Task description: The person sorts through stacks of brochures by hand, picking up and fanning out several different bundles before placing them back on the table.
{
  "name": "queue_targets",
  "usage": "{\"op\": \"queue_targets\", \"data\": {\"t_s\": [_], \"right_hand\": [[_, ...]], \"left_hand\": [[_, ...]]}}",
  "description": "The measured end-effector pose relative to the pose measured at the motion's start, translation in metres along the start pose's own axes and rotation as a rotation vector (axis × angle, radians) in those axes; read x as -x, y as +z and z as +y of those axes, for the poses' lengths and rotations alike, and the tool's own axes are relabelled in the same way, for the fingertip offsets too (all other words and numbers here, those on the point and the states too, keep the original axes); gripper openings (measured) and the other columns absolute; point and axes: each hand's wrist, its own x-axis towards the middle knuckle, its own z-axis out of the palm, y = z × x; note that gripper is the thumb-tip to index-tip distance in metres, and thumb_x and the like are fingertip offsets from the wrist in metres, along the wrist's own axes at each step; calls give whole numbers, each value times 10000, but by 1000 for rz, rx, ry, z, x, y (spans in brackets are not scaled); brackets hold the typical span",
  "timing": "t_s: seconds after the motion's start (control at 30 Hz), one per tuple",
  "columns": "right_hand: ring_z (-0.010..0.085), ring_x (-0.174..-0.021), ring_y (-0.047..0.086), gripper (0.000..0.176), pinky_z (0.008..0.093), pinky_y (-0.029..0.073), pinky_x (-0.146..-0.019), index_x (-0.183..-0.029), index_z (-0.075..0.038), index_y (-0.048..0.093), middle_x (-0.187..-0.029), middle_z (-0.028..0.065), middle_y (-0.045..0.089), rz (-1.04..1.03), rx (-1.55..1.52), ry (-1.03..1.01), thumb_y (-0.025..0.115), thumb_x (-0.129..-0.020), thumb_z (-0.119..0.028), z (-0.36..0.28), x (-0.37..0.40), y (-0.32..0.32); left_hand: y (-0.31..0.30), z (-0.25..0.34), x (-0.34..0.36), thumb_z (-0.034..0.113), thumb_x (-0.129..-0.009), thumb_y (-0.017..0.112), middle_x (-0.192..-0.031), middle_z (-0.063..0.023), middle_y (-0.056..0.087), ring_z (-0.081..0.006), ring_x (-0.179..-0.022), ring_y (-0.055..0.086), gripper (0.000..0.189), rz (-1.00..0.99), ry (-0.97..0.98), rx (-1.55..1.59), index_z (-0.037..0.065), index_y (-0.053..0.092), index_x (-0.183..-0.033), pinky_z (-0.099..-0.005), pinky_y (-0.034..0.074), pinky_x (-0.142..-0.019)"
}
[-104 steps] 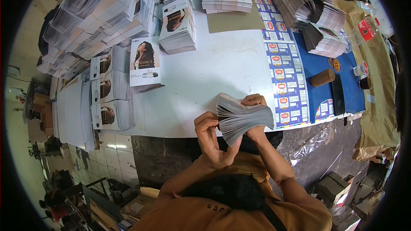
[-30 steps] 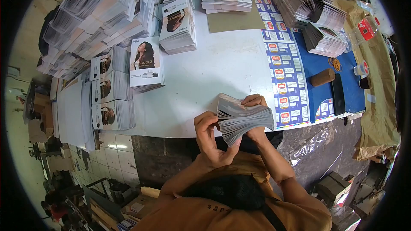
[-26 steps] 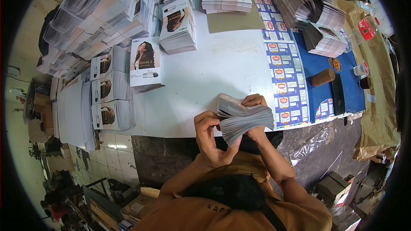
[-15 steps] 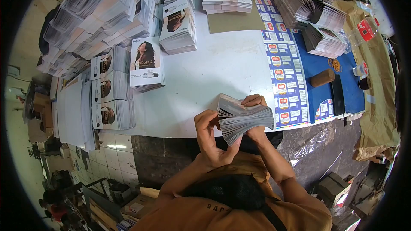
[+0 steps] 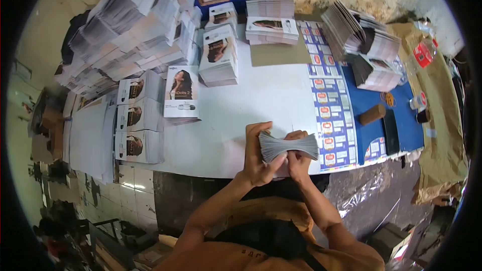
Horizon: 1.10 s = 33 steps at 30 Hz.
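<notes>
A thick bundle of printed leaflets (image 5: 288, 145) is held between my two hands above the table's front edge. Its pale edges face me, pinched narrow in the middle and fanned at both ends. My left hand (image 5: 257, 158) wraps the left end, with the thumb pressed on the lower edge near the middle. Gripping the right half, my right hand (image 5: 298, 164) has its thumb close to the left one and its fingers behind the bundle. The printed face is turned out of sight.
Leaflet stacks (image 5: 138, 115) and a tall pile of bundles (image 5: 135, 30) fill the table's left. More stacks (image 5: 271, 30) stand at the back. On the blue surface at right are a brown block (image 5: 372, 115), a dark flat object (image 5: 390, 131), rubber bands (image 5: 387, 99) and a bottle (image 5: 424, 54).
The bundle has been tilted so its edges face me and its printed face no longer shows. My left hand has moved right, its thumb now on the bundle's middle. The view has tilted upward.
</notes>
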Motion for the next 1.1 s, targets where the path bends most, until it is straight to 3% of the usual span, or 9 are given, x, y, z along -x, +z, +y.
{"op": "queue_targets", "data": {"t_s": [0.2,0.23,0.33,0.6,0.7,0.83,0.87,0.93,1.1], "right_hand": [[164,-928,534,315,270,457,-754,-1010,31,560,-1022,99,567,39,-271,305,521,-709,112,-33,-4,-2],[188,-1044,551,330,284,476,-850,-1187,44,491,-1180,109,543,-103,-183,235,515,-859,13,-3,1,-13],[187,-939,594,364,319,497,-810,-1152,42,520,-1060,123,595,-54,-8,391,515,-788,47,24,20,-25],[195,-1009,574,320,306,502,-814,-1205,26,486,-1151,134,557,60,-346,295,498,-892,-37,19,27,-23],[178,-961,585,296,303,479,-843,-1156,41,518,-1052,133,597,88,52,191,502,-876,-57,76,35,-42],[186,-969,576,332,308,479,-833,-1176,32,498,-1011,105,598,39,-401,455,513,-852,-38,62,28,-40],[193,-1037,553,367,341,442,-898,-1223,14,468,-1197,97,536,5,-457,440,526,-885,-117,67,26,-40],[215,-1154,476,640,333,427,-931,-1333,-10,347,-1242,119,472,174,-448,455,538,-723,-23,16,6,-29],[301,-1303,334,975,451,215,-1076,-1395,-38,298,-1401,151,353,126,18,-27,593,-477,-178,-39,-29,-54]], "left_hand": [[8,18,-13,156,-775,619,-1191,-164,406,-221,-1061,446,671,49,15,244,-44,304,-1333,-372,380,-945],[9,11,-8,151,-788,609,-1191,-161,428,-220,-1120,437,643,52,-75,303,-37,301,-1320,-376,356,-996],[13,-21,15,145,-791,607,-1189,-160,434,-218,-1123,433,575,29,-236,421,-20,335,-1270,-369,336,-1006],[12,-19,7,117,-782,597,-1065,-105,415,-178,-925,435,495,4,103,169,14,331,-1187,-323,374,-847],[18,-50,25,128,-791,693,-1074,-128,453,-214,-948,482,503,-14,-1,62,-7,382,-1163,-342,410,-826],[8,-32,8,139,-757,758,-931,-131,535,-257,-844,554,441,-61,-94,-127,11,471,-1066,-355,451,-772],[3,-23,-4,121,-742,763,-905,-131,548,-267,-826,566,427,-118,-122,-170,17,485,-1049,-358,455,-767],[-12,9,-35,48,-614,756,-856,-143,568,-354,-787,572,415,-191,87,-471,39,509,-947,-415,448,-698],[-26,24,-57,52,-643,712,-921,-115,565,-283,-886,562,377,-535,99,-960,25,507,-958,-394,415,-758]]}}
